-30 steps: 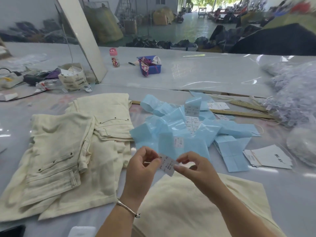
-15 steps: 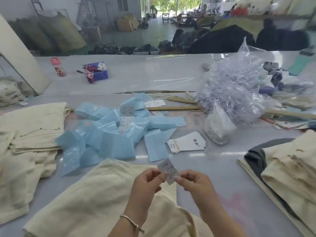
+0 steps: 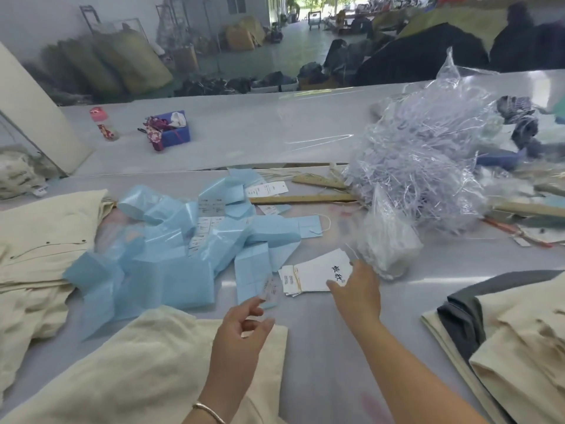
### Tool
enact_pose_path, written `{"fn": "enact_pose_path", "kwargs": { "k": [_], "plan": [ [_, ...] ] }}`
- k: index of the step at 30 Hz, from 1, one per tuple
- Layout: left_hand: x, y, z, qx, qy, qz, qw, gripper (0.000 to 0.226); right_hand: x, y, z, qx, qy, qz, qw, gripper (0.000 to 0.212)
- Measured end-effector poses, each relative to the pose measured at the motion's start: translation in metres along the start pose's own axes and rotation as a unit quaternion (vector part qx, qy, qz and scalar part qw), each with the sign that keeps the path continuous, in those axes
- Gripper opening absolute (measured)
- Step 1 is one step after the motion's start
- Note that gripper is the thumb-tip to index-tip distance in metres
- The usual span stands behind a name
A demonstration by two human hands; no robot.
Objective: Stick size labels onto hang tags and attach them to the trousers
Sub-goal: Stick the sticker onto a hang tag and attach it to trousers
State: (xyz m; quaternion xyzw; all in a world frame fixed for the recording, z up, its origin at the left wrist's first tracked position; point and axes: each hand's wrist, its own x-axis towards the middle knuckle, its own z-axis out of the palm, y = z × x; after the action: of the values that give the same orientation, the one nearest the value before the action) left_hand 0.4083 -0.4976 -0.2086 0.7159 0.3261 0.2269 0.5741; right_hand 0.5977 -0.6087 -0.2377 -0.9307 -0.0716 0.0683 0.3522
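Label (image 3: 270,287) pinched in left grip (image 3: 244,325) — right grip (image 3: 356,289), fingers spread, touches hang tags (image 3: 315,273).

Two hands (image 3: 238,328), two wooden rulers (image 3: 305,198), one bracelet (image 3: 209,412).

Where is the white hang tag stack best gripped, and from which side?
Judging by its pose, the right end of the hang tag stack: it lies flat, banded near its left end, with the right hand already reaching there. Pinching the top tag's free edge looks easiest.

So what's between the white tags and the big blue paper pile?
In the head view, a flat blue sheet lies between the hang tags and the blue backing strips.
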Motion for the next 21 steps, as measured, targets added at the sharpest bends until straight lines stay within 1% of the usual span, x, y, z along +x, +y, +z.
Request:
{"fn": "enact_pose_path", "kwargs": {
  "k": [2,4,6,7,9,10,12,14,16,17,19,20,21],
  "plan": [
    [0.013,-0.004,0.014,0.053,-0.033,0.071,0.996,0.050,0.025,-0.009,0.007,-0.131,-0.024,-0.008,0.991,0.074],
    [0.031,-0.007,0.032,0.146,-0.079,0.144,0.975,0.070,0.042,-0.015,0.011,-0.202,-0.054,0.019,0.978,0.086],
    [0.051,-0.008,0.051,0.238,-0.111,0.200,0.944,0.085,0.053,-0.013,0.014,-0.211,-0.065,0.047,0.974,0.089],
    [0.062,-0.009,0.061,0.266,-0.120,0.220,0.931,0.090,0.057,-0.010,0.015,-0.202,-0.065,0.057,0.976,0.090],
    [0.082,-0.012,0.082,0.297,-0.132,0.237,0.916,0.097,0.063,-0.004,0.017,-0.176,-0.063,0.069,0.980,0.089],
    [0.092,-0.014,0.092,0.308,-0.140,0.238,0.910,0.100,0.065,-0.002,0.017,-0.158,-0.060,0.066,0.983,0.084],
    [0.109,-0.019,0.109,0.317,-0.167,0.231,0.905,0.103,0.065,0.007,0.019,-0.095,-0.047,0.031,0.994,0.064],
    [0.121,-0.024,0.121,0.301,-0.201,0.205,0.909,0.105,0.063,0.020,0.023,0.019,-0.031,-0.015,0.999,0.040],
    [0.129,-0.029,0.131,0.268,-0.212,0.183,0.922,0.107,0.057,0.032,0.025,0.147,-0.004,-0.042,0.988,0.022],
    [0.131,-0.030,0.136,0.244,-0.210,0.174,0.931,0.109,0.055,0.036,0.025,0.210,0.011,-0.047,0.976,0.022],
    [0.135,-0.030,0.145,0.169,-0.195,0.158,0.953,0.112,0.053,0.039,0.023,0.341,0.021,-0.036,0.939,0.033],
    [0.137,-0.030,0.148,0.127,-0.187,0.150,0.963,0.113,0.052,0.039,0.022,0.398,0.015,-0.027,0.917,0.033],
    [0.139,-0.031,0.151,0.093,-0.181,0.146,0.968,0.113,0.052,0.040,0.021,0.438,0.007,-0.021,0.899,0.029]
  ]
}}
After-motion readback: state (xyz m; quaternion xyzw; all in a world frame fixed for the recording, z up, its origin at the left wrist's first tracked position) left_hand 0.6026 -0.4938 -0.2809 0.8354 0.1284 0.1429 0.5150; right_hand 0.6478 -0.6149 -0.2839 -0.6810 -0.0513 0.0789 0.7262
